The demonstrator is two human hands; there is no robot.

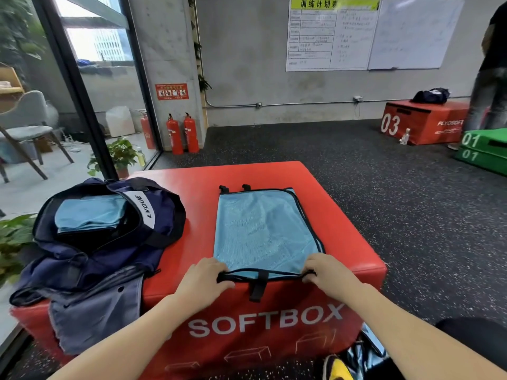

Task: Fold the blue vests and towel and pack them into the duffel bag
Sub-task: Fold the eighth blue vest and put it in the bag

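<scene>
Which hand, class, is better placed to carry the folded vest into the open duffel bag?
Probably the left. Both hands grip the vest's near edge, but the left hand is on the side where the duffel bag lies open; the right hand would have to cross over the vest.

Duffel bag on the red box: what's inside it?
Folded light-blue fabric lies in the open duffel bag; whether vest or towel is unclear. Anything beneath is covered.
</scene>
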